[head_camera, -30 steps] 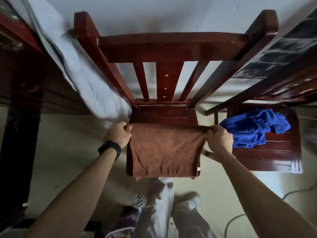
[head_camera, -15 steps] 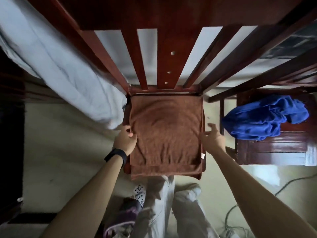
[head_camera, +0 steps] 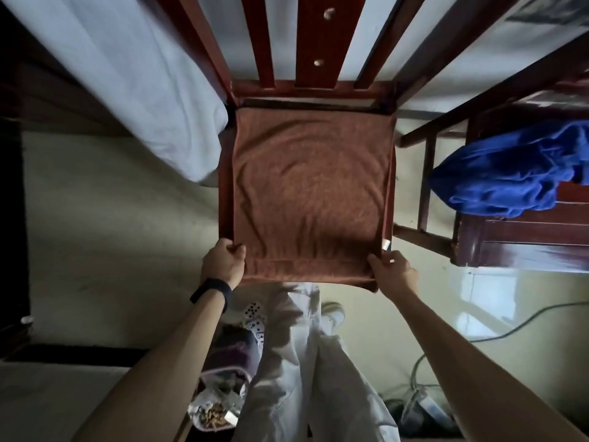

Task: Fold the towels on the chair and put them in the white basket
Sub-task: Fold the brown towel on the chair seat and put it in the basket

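The brown towel (head_camera: 310, 186) now lies flat on the chair (head_camera: 315, 43), and the left hand (head_camera: 224, 263) and right hand (head_camera: 393, 271) have moved back, fingers pinching its near corners, ready to fold.

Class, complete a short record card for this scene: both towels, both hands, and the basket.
Brown terry towel: spread flat on red-brown wooden chair seat, near edge overhanging
Left hand: grips its near left corner
Right hand: pinches its near right corner
Crumpled blue towel: unfolded, on second wooden chair
White basket: not in view
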